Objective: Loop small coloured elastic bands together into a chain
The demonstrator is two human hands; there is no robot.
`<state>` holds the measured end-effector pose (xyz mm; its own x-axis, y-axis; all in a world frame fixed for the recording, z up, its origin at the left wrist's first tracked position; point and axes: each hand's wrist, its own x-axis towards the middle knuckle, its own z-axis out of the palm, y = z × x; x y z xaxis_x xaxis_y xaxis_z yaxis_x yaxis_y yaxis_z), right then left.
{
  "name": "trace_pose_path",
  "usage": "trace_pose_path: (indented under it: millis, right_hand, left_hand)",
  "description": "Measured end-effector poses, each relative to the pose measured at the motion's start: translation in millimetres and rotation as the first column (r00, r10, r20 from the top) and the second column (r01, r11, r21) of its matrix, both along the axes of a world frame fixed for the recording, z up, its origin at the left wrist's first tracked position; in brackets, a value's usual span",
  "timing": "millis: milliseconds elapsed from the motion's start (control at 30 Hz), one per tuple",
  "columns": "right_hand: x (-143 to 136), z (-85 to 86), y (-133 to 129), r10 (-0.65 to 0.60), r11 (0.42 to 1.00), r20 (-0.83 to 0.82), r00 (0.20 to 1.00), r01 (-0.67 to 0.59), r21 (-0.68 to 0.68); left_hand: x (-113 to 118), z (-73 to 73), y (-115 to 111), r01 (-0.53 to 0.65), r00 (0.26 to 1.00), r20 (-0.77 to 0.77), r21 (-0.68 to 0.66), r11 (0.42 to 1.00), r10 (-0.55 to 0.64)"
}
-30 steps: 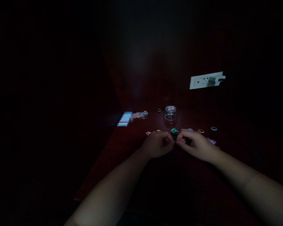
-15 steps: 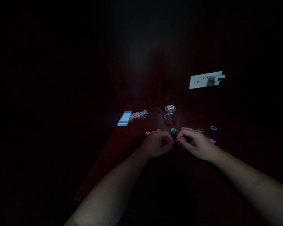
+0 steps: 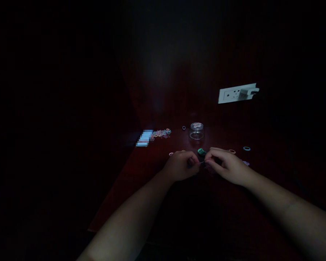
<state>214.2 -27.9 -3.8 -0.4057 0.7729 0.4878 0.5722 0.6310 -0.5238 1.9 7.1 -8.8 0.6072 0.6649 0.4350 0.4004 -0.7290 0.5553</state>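
Between my two hands runs a thin pale hair tie (image 3: 202,162), pinched at both ends; much of it is covered by fingers. My left hand (image 3: 182,165) closes thumb and fingertips on its left end. On its right end, my right hand (image 3: 225,165) has the same pinch, a small gap from the left. Just beyond the fingertips lies a green hair tie bundle (image 3: 200,151). An orange hair tie (image 3: 232,151) peeks out behind my right hand, with a pale purple one (image 3: 245,163) beside the wrist. Near my left knuckles is a pink hair tie (image 3: 171,154).
A clear lidded jar (image 3: 196,132) stands beyond my hands. Farther left, a heap of small coloured bands (image 3: 161,133) lies beside a lit phone (image 3: 145,138). A blue ring-shaped tie (image 3: 246,148) is at right. A wall socket (image 3: 235,94) holds a plug. The surroundings are very dark.
The gap between my fingertips has widened slightly, with my right hand a little farther right. The whole view has shifted slightly; both pinches stay closed.
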Motion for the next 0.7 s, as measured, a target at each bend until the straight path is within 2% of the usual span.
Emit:
trace_pose_path:
  millis: [400, 567, 700]
  right_hand:
    - [2, 0.0, 1, -0.007, 1.000, 0.024, 1.000, 0.007, 0.010]
    - [7, -1.8, 5, -0.083, 0.996, -0.043, 0.996, 0.084, 0.023]
    - [15, 0.3, 9, -0.093, 0.993, -0.026, 0.995, 0.095, 0.064]
  left_hand:
    - [-2, -0.6, 1, 0.017, 0.999, 0.046, -0.008, 1.000, -0.017]
    - [-5, -1.0, 5, 0.009, 0.997, 0.071, -0.030, 1.000, -0.007]
    - [-7, -2.3, 10, -0.001, 0.996, 0.093, -0.058, 0.998, 0.007]
